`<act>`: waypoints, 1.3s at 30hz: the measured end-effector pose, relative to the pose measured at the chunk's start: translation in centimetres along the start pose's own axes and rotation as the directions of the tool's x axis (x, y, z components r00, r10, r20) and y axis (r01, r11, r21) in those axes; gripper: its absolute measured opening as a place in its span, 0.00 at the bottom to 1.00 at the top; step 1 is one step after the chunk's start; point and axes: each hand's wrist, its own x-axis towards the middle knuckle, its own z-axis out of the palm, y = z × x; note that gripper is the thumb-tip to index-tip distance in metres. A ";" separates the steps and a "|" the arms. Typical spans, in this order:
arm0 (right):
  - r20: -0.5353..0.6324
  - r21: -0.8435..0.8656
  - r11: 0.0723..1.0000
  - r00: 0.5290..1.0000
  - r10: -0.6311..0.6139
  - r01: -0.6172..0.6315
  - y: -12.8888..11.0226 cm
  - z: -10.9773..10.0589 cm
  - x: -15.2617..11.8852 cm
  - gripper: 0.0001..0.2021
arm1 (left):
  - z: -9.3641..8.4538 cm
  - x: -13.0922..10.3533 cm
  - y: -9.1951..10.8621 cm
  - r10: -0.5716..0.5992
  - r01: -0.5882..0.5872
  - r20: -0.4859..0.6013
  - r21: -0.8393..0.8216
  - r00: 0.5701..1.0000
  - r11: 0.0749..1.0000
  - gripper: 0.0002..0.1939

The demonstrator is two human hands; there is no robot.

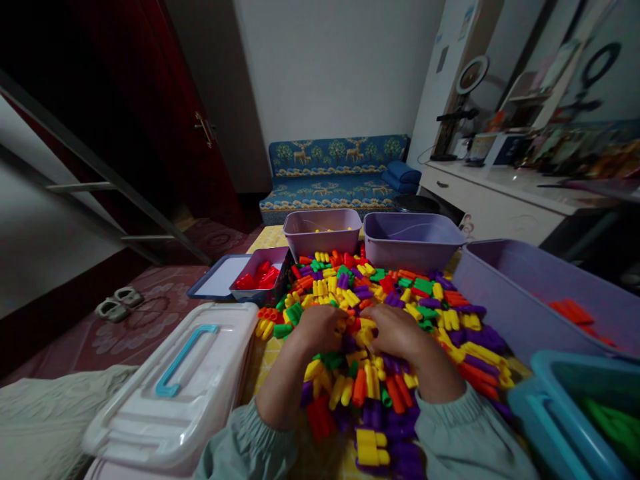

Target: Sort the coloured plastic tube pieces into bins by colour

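Note:
A big loose heap of plastic building blocks (345,283) in yellow, orange, red, green and purple covers the table. Both my hands are down in the middle of it, close together with fingers curled inward. My left hand (320,328) closes around a yellow building block (341,325), its fingertips partly hidden. Facing it, my right hand (395,330) has thumb and fingers bent at another yellow block (367,335); its grip is partly covered. Nearer my body lie more blocks, among them a yellow one (370,447) on purple ones.
Lilac bins (323,223), (415,237), (540,287) stand behind and to the right, the right one holding red-orange blocks. A teal bin (555,400) contains green pieces. Left are a tin box (275,293) of red blocks and a lidded clear box (200,387). Behind stands a blue sofa (330,183).

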 end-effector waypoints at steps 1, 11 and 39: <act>-0.037 0.005 1.000 0.999 0.000 0.001 -0.1 0.3 0.2 0.27 | 0.4 0.2 0.2 -0.002 0.001 -0.041 -0.011 0.999 1.000 0.23; -0.330 0.423 0.902 0.942 0.062 0.089 -1.8 1.7 2.3 0.19 | 0.8 1.6 -0.9 -0.116 0.067 -0.131 -0.333 0.985 0.941 0.32; -0.474 0.491 0.860 0.871 0.128 0.141 -1.3 1.9 2.7 0.24 | -3.5 -0.2 -2.5 -0.162 0.161 -0.128 -0.021 0.978 0.987 0.23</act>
